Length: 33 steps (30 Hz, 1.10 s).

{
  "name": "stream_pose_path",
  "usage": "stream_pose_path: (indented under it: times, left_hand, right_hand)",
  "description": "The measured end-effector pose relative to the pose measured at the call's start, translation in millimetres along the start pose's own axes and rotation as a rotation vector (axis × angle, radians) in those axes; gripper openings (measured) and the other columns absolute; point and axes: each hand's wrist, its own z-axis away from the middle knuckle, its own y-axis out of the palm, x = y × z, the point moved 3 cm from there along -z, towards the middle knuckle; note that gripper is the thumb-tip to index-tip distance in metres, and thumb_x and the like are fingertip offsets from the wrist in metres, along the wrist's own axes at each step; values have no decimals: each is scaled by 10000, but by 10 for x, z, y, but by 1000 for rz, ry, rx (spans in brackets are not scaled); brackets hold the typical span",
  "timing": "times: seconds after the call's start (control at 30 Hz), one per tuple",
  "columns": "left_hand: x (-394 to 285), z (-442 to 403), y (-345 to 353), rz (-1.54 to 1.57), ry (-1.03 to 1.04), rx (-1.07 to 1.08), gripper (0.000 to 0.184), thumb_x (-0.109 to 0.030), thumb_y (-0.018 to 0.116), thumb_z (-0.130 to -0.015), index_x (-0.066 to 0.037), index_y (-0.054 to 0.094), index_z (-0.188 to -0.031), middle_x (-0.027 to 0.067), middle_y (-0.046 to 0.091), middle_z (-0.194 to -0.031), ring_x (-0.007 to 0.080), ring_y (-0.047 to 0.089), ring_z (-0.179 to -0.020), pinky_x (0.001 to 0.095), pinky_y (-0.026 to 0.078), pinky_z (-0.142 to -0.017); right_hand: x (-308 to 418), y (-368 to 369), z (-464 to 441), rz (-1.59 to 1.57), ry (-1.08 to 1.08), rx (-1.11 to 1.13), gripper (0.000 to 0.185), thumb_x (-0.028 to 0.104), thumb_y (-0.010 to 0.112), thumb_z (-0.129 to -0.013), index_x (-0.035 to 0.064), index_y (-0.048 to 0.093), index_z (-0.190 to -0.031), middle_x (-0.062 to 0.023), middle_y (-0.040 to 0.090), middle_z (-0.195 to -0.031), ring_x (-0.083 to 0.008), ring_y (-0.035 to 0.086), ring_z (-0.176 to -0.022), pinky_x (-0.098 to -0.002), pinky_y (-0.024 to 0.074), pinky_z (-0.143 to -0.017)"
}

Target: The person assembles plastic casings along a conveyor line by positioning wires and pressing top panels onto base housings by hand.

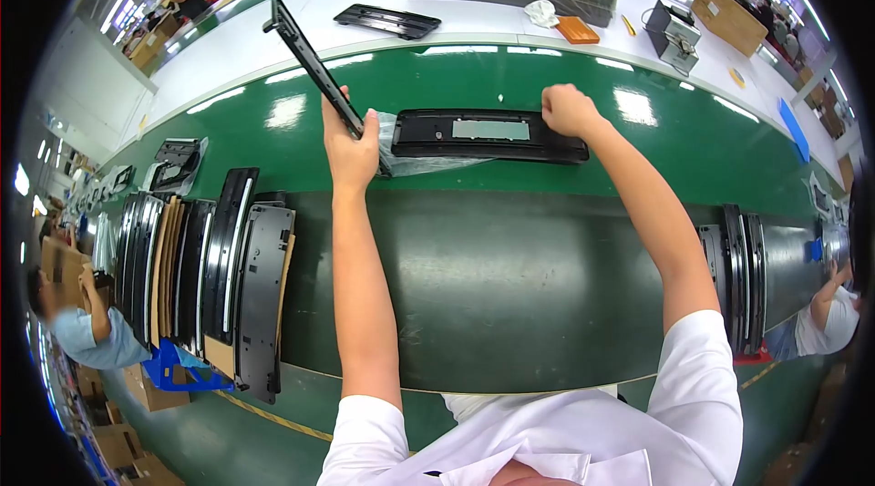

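Note:
My left hand [352,151] is closed around the lower part of a long, narrow black plastic panel [305,53]. That panel is held on edge and leans up to the left. A second black plastic panel [428,133], with a pale rectangle in its middle, lies flat on the green conveyor belt [456,85]. Clear plastic film [437,165] shows along its left end and near edge. Over the flat panel's right end, my right hand [567,111] has its fingers curled in. What they hold, if anything, is hidden.
Upright black panels with brown cardboard [168,258] stand at left; more panels [743,276] stand at right. Across the belt, a white table [492,26] bears another black panel [387,20], an orange block [577,30] and a metal device [673,35]. People sit on both sides.

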Motion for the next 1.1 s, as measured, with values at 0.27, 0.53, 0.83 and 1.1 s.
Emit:
stream_pose_path:
  times: [0.27, 0.53, 0.83, 1.1]
  left_hand:
    - [-194, 101, 178, 96, 59, 10, 599, -14, 677, -930, 27, 444, -1480, 149, 536, -1441, 253, 523, -1320, 360, 416, -1102]
    - [-1149, -129, 600, -352, 392, 231, 837, 42, 713, -783, -69, 431, -1564, 172, 554, -1392, 334, 573, -1249, 414, 436, -1095]
    - [-1333, -497, 1400, -698, 430, 724, 943, 53, 812, -650, -250, 546, -1503, 150, 507, -1464, 376, 499, -1341, 445, 407, -1148]
    - [-1322, -606, 1519, -730, 491, 933, 963, 59, 808, -656, -282, 537, -1515, 169, 496, -1496, 397, 498, -1355, 454, 417, -1158]
  right_hand:
    - [-553, 61, 172, -1246, 137, -505, 194, 136, 728, -963, -40, 712, -1043, -90, 754, -878, -127, 734, -816, -254, 600, -732]
    - [-425, -155, 267, -1218, 148, -452, 271, 208, 628, -1045, 78, 722, -1264, -66, 728, -737, -85, 692, -644, -250, 562, -564]
    - [-655, -175, 254, -973, -232, -493, 127, 81, 648, -958, -29, 689, -1008, -86, 733, -848, -163, 694, -741, -296, 551, -667]
    - [-728, -179, 233, -1009, -262, -518, 200, 15, 712, -823, -44, 672, -1010, -129, 739, -908, -195, 669, -816, -332, 537, -784]
